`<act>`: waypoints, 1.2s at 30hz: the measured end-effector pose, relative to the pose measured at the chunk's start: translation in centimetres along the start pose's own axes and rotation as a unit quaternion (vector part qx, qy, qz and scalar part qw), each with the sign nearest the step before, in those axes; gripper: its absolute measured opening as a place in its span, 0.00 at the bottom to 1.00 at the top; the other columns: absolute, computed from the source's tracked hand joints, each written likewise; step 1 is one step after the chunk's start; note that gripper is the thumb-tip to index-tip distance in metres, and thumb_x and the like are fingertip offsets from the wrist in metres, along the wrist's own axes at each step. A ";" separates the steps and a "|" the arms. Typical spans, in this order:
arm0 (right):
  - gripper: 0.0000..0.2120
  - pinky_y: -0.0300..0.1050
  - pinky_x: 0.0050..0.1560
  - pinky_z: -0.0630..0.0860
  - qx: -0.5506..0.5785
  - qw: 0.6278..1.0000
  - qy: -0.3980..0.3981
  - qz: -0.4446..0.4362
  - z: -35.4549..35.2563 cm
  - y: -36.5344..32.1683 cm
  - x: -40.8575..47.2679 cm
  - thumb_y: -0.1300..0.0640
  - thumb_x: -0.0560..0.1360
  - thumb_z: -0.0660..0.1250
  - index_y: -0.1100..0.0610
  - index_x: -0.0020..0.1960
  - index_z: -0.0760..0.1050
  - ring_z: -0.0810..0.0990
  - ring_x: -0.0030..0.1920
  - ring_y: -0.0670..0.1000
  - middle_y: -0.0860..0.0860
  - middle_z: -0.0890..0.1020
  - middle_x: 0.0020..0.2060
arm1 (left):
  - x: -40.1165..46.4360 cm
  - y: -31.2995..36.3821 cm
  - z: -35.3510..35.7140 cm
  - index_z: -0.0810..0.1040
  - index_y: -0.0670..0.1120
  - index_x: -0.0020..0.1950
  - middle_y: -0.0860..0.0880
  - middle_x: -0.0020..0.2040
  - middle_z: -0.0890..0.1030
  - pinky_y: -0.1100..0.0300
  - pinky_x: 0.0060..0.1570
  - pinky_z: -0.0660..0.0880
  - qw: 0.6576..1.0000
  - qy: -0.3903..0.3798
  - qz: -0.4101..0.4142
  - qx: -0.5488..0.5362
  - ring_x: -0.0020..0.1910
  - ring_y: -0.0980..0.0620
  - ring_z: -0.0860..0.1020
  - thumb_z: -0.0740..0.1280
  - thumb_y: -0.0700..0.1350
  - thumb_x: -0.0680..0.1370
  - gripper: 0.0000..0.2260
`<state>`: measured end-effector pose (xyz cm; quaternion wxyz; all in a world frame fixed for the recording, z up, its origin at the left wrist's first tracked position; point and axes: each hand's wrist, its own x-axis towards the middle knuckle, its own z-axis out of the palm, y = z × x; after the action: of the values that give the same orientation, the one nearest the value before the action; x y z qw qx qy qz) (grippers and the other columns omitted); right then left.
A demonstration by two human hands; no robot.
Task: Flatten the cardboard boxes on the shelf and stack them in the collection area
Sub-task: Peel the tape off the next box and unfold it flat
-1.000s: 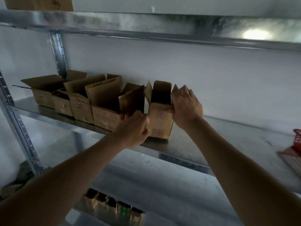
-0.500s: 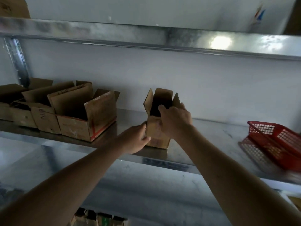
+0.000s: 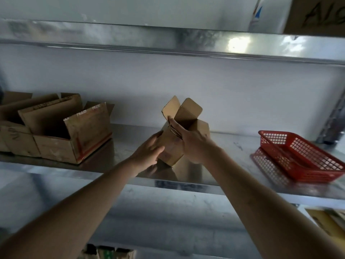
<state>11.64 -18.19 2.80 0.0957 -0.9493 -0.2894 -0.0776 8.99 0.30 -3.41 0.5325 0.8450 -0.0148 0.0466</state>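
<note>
Whereas half a second earlier the small cardboard box (image 3: 172, 146) stood flat and upright on the metal shelf (image 3: 127, 144), it is now tipped, its open top leaning toward 1 o'clock and only its lower corner meeting the shelf surface

Item 1, small cardboard box: centre of view; top flaps open, two of them standing up at 12 o'clock; well apart from the other cartons

Item 2, left hand (image 3: 149, 149): at 9 o'clock of the small box; fingers nearly straight, laid against the box's left face and lower edge, pressing rather than curling round it; it sits lower on the box than before

Item 3, right hand (image 3: 194, 144): at 3 o'clock of the box; fingers stretched over the rim at the open top, thumb hidden behind the box, so a full grasp cannot be told; the near flap is folded down under the fingers

Item 4, open cartons (image 3: 74, 133): a row at 9 o'clock on the same shelf, flaps raised, touching one another; farther toward the left edge of view than before

Item 5, red plastic basket (image 3: 302, 156): at 3 o'clock on the shelf, tilted, more fully in view than before

Item 6, upper shelf edge (image 3: 168, 40): at 12 o'clock, with a lettered carton (image 3: 317, 14) at 1 o'clock on top
</note>
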 end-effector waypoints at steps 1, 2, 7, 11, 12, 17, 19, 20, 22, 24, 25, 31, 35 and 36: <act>0.41 0.55 0.54 0.79 0.022 1.000 0.003 -0.003 0.5 0.7 -0.2 0.57 0.86 0.58 0.28 0.77 0.31 0.79 0.53 0.59 0.60 0.77 0.63 | 0.1 0.4 0.3 0.66 0.60 0.77 0.51 0.77 0.70 0.41 0.68 0.75 0.997 0.005 -0.034 -0.069 0.73 0.42 0.73 0.62 0.60 0.85 0.21; 0.42 0.57 0.58 0.78 0.057 0.998 0.003 -0.002 0.8 1.4 -0.4 0.59 0.86 0.57 0.26 0.77 0.32 0.78 0.58 0.60 0.60 0.73 0.67 | 0.4 0.8 0.6 0.70 0.59 0.74 0.51 0.75 0.73 0.43 0.64 0.77 0.990 0.021 -0.060 -0.125 0.70 0.43 0.75 0.62 0.61 0.84 0.19; 0.38 0.65 0.80 0.55 0.362 0.928 0.084 -0.025 2.3 3.0 -1.0 0.66 0.86 0.53 0.34 0.82 0.41 0.54 0.82 0.59 0.51 0.52 0.83 | 1.3 2.2 0.8 0.75 0.61 0.68 0.54 0.67 0.78 0.55 0.57 0.78 0.968 0.226 0.033 -0.103 0.61 0.55 0.78 0.62 0.54 0.84 0.13; 0.41 0.71 0.70 0.69 0.661 0.737 0.140 0.005 4.1 2.2 -2.3 0.71 0.84 0.53 0.35 0.82 0.45 0.72 0.70 0.66 0.59 0.66 0.77 | 1.4 4.0 0.1 0.74 0.50 0.74 0.60 0.62 0.78 0.76 0.46 0.74 0.943 0.267 0.164 -0.113 0.51 0.74 0.78 0.72 0.50 0.81 0.22; 0.38 0.70 0.63 0.75 0.713 0.689 0.127 0.027 4.7 2.0 -2.6 0.67 0.86 0.54 0.32 0.82 0.46 0.77 0.64 0.68 0.60 0.70 0.73 | 1.6 4.5 0.0 0.77 0.48 0.71 0.57 0.62 0.80 0.75 0.49 0.74 0.944 0.258 0.191 -0.076 0.54 0.71 0.79 0.73 0.48 0.80 0.20; 0.29 0.66 0.55 0.83 0.815 0.561 0.100 0.107 7.2 2.8 -4.3 0.62 0.85 0.58 0.39 0.80 0.57 0.83 0.61 0.62 0.57 0.77 0.67 | 1.8 6.7 1.0 0.78 0.49 0.73 0.53 0.64 0.83 0.59 0.63 0.76 0.962 0.156 0.221 0.031 0.62 0.56 0.81 0.74 0.49 0.79 0.22; 0.30 0.65 0.55 0.83 0.809 0.562 0.121 0.123 7.8 3.9 -5.3 0.60 0.83 0.61 0.35 0.77 0.57 0.80 0.64 0.59 0.52 0.75 0.67 | 2.0 7.2 2.2 0.77 0.48 0.73 0.52 0.66 0.82 0.62 0.65 0.75 0.963 0.135 0.220 0.077 0.63 0.57 0.80 0.75 0.49 0.78 0.24; 0.29 0.62 0.54 0.84 0.801 0.566 0.136 0.139 7.7 4.6 -5.9 0.56 0.83 0.64 0.34 0.76 0.57 0.78 0.64 0.57 0.50 0.74 0.66 | 2.2 7.4 3.0 0.77 0.48 0.74 0.52 0.67 0.81 0.62 0.65 0.75 0.962 0.126 0.219 0.098 0.63 0.57 0.79 0.76 0.50 0.78 0.25; 0.27 0.49 0.51 0.84 0.746 0.602 0.192 0.208 7.3 6.2 -6.9 0.49 0.80 0.69 0.38 0.73 0.59 0.78 0.60 0.51 0.48 0.75 0.62 | 2.5 7.8 4.9 0.76 0.48 0.74 0.50 0.68 0.80 0.65 0.65 0.74 0.960 0.100 0.224 0.134 0.64 0.56 0.79 0.76 0.50 0.78 0.26; 0.23 0.45 0.49 0.81 0.629 0.673 0.257 0.293 7.0 8.1 -7.6 0.49 0.77 0.72 0.47 0.66 0.65 0.78 0.56 0.49 0.51 0.76 0.60 | 2.9 8.1 6.7 0.76 0.49 0.75 0.50 0.70 0.79 0.74 0.62 0.69 0.955 0.076 0.236 0.162 0.66 0.57 0.77 0.76 0.50 0.77 0.26; 0.21 0.49 0.53 0.81 0.567 0.703 0.276 0.328 6.9 9.0 -7.9 0.51 0.76 0.73 0.51 0.64 0.68 0.78 0.56 0.51 0.53 0.76 0.60 | 3.0 8.2 7.4 0.75 0.50 0.75 0.51 0.71 0.78 0.78 0.61 0.66 0.952 0.065 0.242 0.173 0.68 0.57 0.75 0.76 0.50 0.77 0.27; 0.40 0.52 0.66 0.73 0.350 0.826 0.226 0.380 7.1 12.1 -10.3 0.49 0.72 0.79 0.54 0.77 0.63 0.72 0.68 0.57 0.55 0.70 0.69 | 3.7 8.4 10.0 0.71 0.63 0.77 0.53 0.80 0.67 0.50 0.78 0.59 0.929 -0.047 0.220 0.294 0.78 0.48 0.65 0.73 0.52 0.79 0.26; 0.35 0.51 0.64 0.76 0.332 0.865 0.243 0.289 5.8 12.6 -10.7 0.45 0.75 0.76 0.50 0.77 0.67 0.78 0.64 0.53 0.52 0.78 0.66 | 4.2 9.4 10.6 0.71 0.63 0.76 0.54 0.81 0.65 0.52 0.76 0.57 0.923 -0.068 0.201 0.320 0.80 0.47 0.63 0.73 0.51 0.79 0.26; 0.32 0.52 0.63 0.78 0.344 0.865 0.256 0.260 5.2 12.5 -10.8 0.45 0.76 0.75 0.50 0.77 0.69 0.80 0.62 0.52 0.51 0.80 0.65 | 4.2 9.6 10.4 0.71 0.64 0.76 0.54 0.81 0.66 0.52 0.76 0.56 0.923 -0.072 0.196 0.323 0.80 0.47 0.63 0.73 0.52 0.79 0.26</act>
<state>10.36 -32.96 -6.14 0.5041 -0.8434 -0.0060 -0.1859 13.08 -13.16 1.15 0.2083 0.9524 -0.2027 0.0919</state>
